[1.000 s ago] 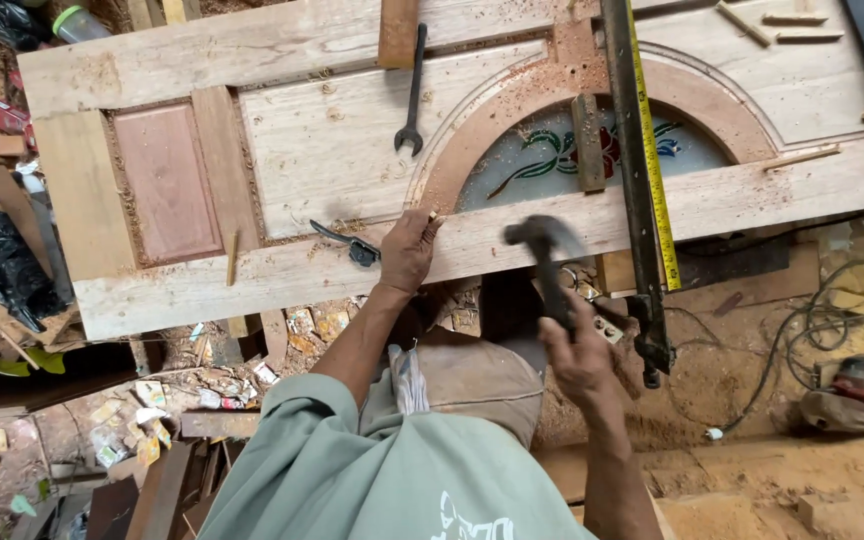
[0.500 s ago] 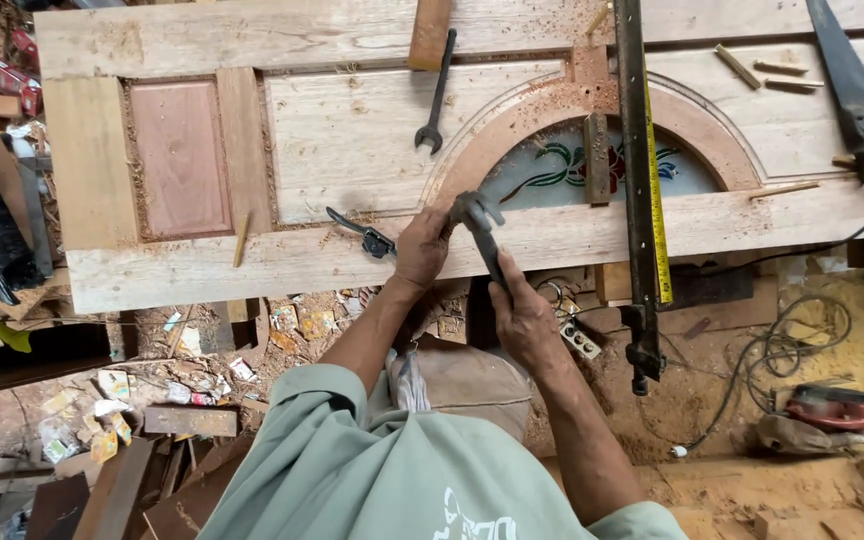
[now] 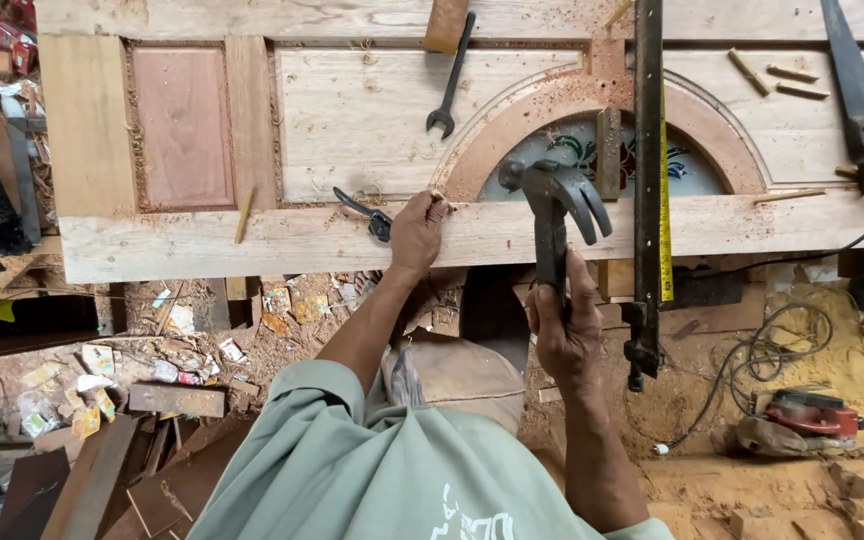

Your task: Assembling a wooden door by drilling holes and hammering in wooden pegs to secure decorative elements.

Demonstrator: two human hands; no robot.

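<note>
One claw hammer [image 3: 552, 200], one spanner [image 3: 449, 78], one bar clamp [image 3: 647, 180], one handsaw [image 3: 857, 95], one wooden door [image 3: 352, 110].

The door [image 3: 352, 120] is bare wood, pale and matt, rough with sawdust; its small panel [image 3: 182, 125] is pinker wood and looks smoother; the round window [image 3: 592, 160] is coloured glass, a bit shiny. The hammer [image 3: 552, 215] in the right hand [image 3: 564, 335] is dark metal, dull and worn; the spanner [image 3: 449, 75] is dark metal too; the long clamp [image 3: 646, 180] is black metal with a yellow tape strip. The left hand [image 3: 417, 232] presses on the rough wood. The shirt [image 3: 352, 470] is soft green cloth; the ground [image 3: 812, 340] is dusty and crumbly.
</note>
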